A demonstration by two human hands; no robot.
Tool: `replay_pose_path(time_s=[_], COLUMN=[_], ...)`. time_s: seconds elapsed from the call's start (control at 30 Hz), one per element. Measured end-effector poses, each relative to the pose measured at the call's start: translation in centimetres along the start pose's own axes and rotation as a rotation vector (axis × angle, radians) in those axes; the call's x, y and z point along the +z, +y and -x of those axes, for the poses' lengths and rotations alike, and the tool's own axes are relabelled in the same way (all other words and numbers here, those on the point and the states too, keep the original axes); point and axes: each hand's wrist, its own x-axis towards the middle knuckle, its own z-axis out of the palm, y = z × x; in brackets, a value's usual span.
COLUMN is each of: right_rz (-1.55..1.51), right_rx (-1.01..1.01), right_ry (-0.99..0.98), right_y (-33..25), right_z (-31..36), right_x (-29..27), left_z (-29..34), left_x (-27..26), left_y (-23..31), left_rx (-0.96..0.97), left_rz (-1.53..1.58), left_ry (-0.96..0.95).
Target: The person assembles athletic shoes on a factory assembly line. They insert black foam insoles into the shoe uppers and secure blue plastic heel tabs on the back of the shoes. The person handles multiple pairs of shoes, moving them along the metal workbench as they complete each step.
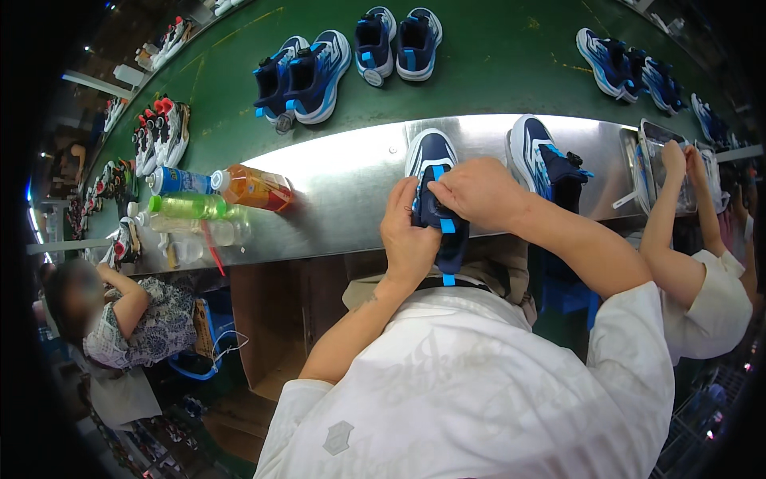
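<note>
A navy, white and light-blue sneaker (pixel 435 150) rests on the steel bench edge, toe pointing away and heel toward my waist. My left hand (pixel 405 239) wraps round its left side, thumb at the ankle opening. From the right, my right hand (pixel 481 194) presses curled fingers and thumb onto the shoe's tongue and lace area. What exactly the right fingers pinch is hidden under them. Just right of my hands a matching sneaker (pixel 548 164) stands alone on the steel, its dark dial-like knob and blue pull loop showing.
Beyond the steel strip (pixel 335 176), pairs of navy sneakers (pixel 319 76) stand on the green belt (pixel 511 56). Drink bottles (pixel 259 188) lie at the left. A metal tray (pixel 650 152) is at the right, beside a co-worker's arms (pixel 674 199). Another person (pixel 144 319) sits at far left.
</note>
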Motion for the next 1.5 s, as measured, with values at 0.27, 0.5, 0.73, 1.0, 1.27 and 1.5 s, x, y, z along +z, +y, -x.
replay_pose_path(time_s=[0.27,0.5,0.73,1.0,1.27,1.5], right_rz=[-0.228,-0.232,-0.199,-0.244,-0.258,-0.265], right_rx=[-0.377,-0.332,-0.108,0.072,-0.142,-0.262], right_ry=[0.501,0.686,0.342,0.129,0.485,0.576], right_y=[2.5,1.8,0.8,0.0,1.2,1.9], right_z=[1.6,1.4,1.2,1.7,1.9,2.3], right_x=[1.1,2.6,1.6,1.5,3.1,3.3], left_z=[-0.2,-0.2,-0.4,-0.4,-0.2,-0.4], left_x=[-0.1,-0.5,-0.5,-0.5,-0.4,-0.3], left_y=[0.0,0.4,0.4,0.2,0.3,0.6], left_rx=[-0.039,-0.035,-0.052,-0.011,-0.002,0.033], left_rz=[-0.003,-0.034,-0.030,-0.085,-0.105,-0.118], left_ry=[-0.083,-0.126,-0.136,-0.135,-0.150,-0.153])
